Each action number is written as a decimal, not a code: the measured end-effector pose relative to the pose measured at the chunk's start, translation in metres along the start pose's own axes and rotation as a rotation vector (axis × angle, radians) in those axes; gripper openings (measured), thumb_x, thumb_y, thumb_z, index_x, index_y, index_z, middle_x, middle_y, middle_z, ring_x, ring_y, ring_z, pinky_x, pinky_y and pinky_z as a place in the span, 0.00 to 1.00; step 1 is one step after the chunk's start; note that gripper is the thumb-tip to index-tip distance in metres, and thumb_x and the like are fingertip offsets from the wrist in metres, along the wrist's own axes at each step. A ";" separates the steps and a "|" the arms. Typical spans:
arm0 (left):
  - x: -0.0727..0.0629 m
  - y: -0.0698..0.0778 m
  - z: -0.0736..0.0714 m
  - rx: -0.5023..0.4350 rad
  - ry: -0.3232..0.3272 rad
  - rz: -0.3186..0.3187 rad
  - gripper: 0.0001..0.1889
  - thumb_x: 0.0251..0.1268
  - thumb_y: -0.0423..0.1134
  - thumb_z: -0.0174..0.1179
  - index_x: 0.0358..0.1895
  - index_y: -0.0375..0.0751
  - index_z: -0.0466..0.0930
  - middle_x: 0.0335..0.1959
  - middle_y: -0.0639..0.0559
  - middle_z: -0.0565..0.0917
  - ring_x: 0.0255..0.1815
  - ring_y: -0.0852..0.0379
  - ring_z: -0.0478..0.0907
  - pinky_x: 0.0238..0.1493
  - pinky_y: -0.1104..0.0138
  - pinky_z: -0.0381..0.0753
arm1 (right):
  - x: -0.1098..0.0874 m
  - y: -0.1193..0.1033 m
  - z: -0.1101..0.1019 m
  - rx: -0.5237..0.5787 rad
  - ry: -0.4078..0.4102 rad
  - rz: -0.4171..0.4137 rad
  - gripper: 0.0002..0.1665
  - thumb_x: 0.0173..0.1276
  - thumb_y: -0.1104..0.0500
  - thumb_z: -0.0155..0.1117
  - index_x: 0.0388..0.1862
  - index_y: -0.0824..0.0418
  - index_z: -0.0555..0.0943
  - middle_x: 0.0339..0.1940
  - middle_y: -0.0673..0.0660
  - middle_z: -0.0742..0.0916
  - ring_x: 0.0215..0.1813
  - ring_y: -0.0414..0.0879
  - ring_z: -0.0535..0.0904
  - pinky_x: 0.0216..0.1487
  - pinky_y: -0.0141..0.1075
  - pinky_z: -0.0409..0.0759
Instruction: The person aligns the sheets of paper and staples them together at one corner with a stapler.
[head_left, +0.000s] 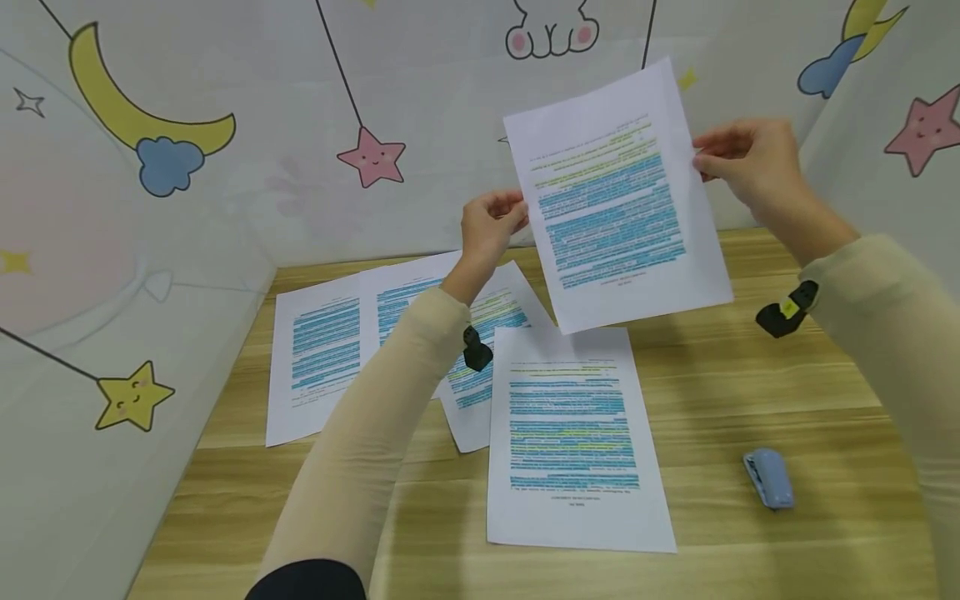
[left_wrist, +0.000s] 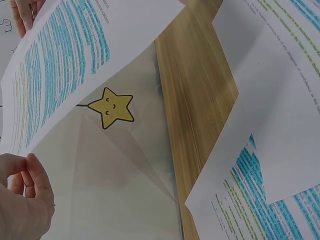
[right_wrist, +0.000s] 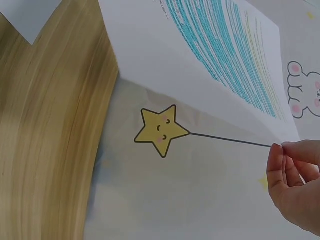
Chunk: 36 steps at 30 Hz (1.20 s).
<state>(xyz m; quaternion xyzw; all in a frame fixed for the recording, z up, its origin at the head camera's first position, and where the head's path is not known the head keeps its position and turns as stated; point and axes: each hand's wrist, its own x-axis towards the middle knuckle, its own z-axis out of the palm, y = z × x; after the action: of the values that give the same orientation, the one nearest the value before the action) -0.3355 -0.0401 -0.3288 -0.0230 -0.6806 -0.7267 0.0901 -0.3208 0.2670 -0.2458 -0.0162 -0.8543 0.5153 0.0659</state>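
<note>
The left hand (head_left: 491, 229) and right hand (head_left: 759, 165) pinched opposite side margins of a highlighted printed page (head_left: 615, 208) between thumb and fingers, holding it raised near the wooden table's (head_left: 720, 375) far edge. Likely light, floppy and easily creased, it suited a gentle grip on those blank margins.

Looked like a paperwork corner, possibly in a home, though impossible to place for certain. Was screened by pale sheeting (head_left: 435, 83) printed with a yellow crescent moon (head_left: 105, 98), pink star (head_left: 372, 158) and blue cloud (head_left: 171, 167) in a children's-room style. Was furnished with a wood-grain tabletop (head_left: 832, 467), laid with highlighted text pages (head_left: 573, 442) and a small blue stapler (head_left: 770, 478), in office fashion.
</note>
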 end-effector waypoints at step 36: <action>-0.030 -0.006 -0.017 0.082 -0.072 -0.112 0.09 0.66 0.29 0.65 0.47 0.29 0.83 0.39 0.43 0.84 0.40 0.52 0.83 0.46 0.67 0.86 | -0.030 0.028 0.007 0.058 -0.120 0.026 0.22 0.69 0.60 0.68 0.59 0.68 0.78 0.38 0.45 0.85 0.36 0.38 0.84 0.38 0.21 0.82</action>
<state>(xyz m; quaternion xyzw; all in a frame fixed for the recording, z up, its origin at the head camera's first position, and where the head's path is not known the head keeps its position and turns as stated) -0.3053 -0.0536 -0.3407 -0.0071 -0.7128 -0.7008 0.0256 -0.2928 0.2714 -0.2764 0.0055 -0.8413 0.5405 0.0081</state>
